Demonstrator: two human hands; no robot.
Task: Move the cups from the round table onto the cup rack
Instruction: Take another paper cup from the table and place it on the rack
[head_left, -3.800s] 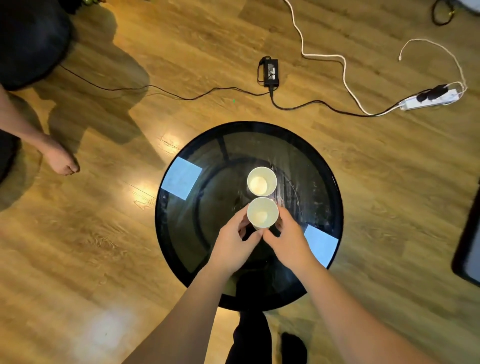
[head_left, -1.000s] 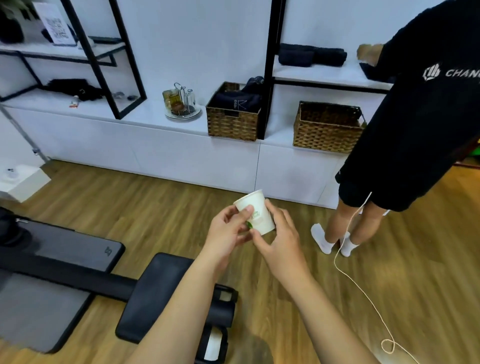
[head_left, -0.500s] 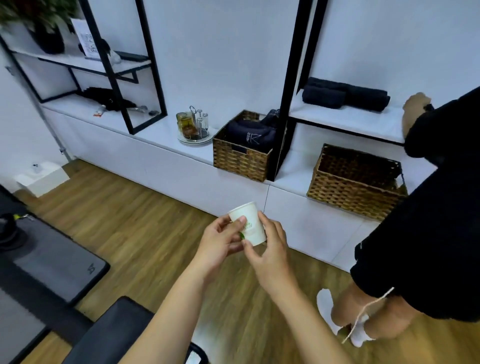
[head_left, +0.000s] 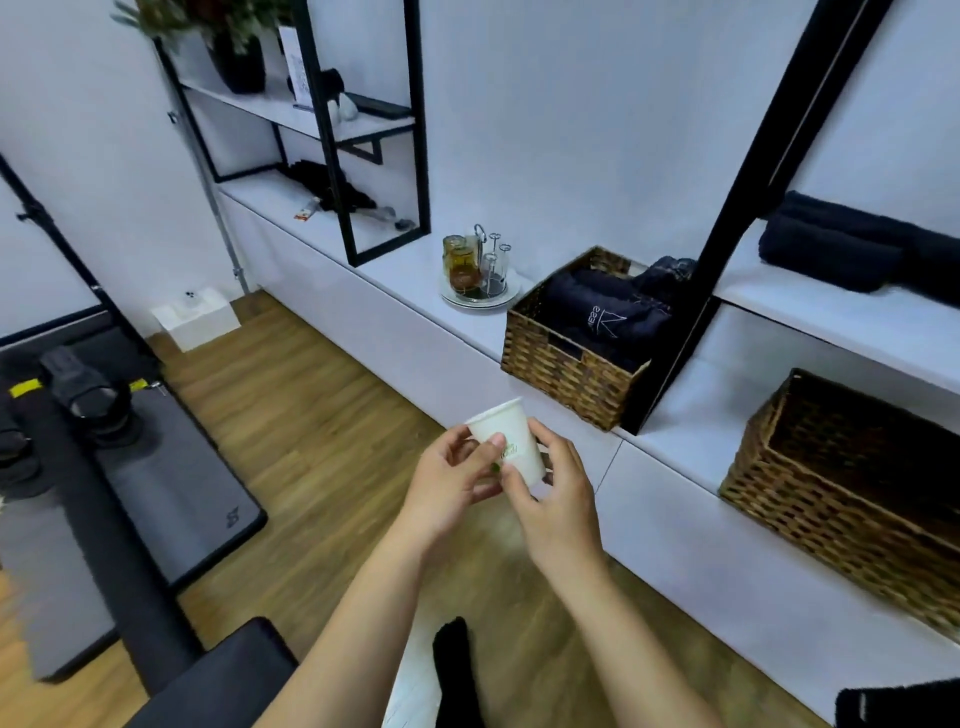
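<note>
A white paper cup (head_left: 506, 441) with a small green print is held upright in front of me, above the wooden floor. My left hand (head_left: 451, 480) grips its left side and my right hand (head_left: 556, 493) its right side, thumbs on the front. The cup rack (head_left: 480, 275), a metal stand on a round plate carrying amber glass cups, stands on the white ledge beyond and slightly above the cup. The round table is out of view.
A wicker basket (head_left: 571, 358) of dark towels sits right of the rack, beside a black shelf post (head_left: 727, 218). A second wicker basket (head_left: 852, 499) is at right. A treadmill (head_left: 104, 467) and black bench (head_left: 218, 680) lie at left.
The view has swung left and closer to the ledge; the rack now looms nearer. The person in black has left the frame. Both hands still hold the cup.
</note>
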